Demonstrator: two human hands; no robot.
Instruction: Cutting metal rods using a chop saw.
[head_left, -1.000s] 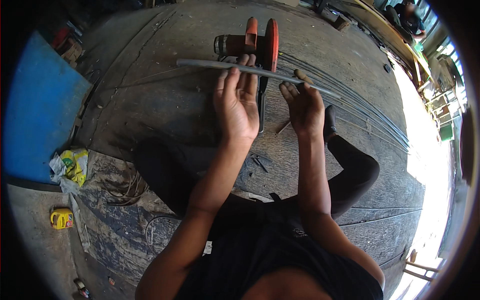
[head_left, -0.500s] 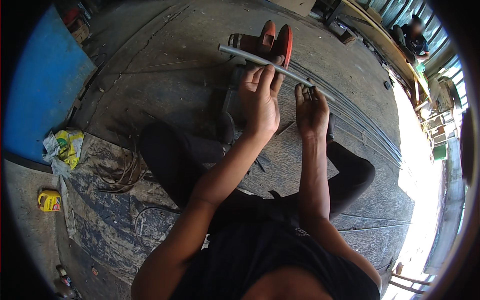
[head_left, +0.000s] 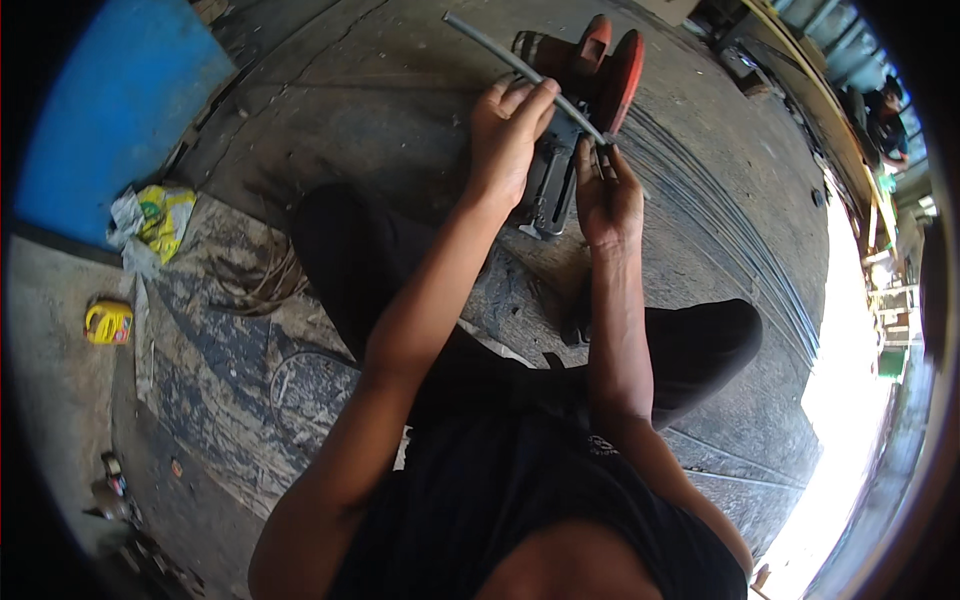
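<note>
A thin grey metal tube (head_left: 490, 47) slants through the air from the upper left down toward the right. My left hand (head_left: 503, 140) is closed around its middle, thumb along it. At the tube's lower end, my right hand (head_left: 612, 205) grips it with bent fingertips, palm turned up; the fingers partly hide that end. Just beyond both hands stands a cut-off saw with a red disc-shaped guard (head_left: 630, 75). Its dark metal base (head_left: 552, 185) shows between my forearms.
Several long metal rods (head_left: 740, 220) lie on the floor to the right. At left are a blue panel (head_left: 110, 110), a yellow-and-white bag (head_left: 165, 222), a yellow jug (head_left: 108, 322) and curled strips (head_left: 262, 280). Another person (head_left: 885, 125) sits far right.
The tube tilts more steeply, its far end raised. My right hand has come closer to my left. The whole view has shifted, and more of the saw's base shows.
</note>
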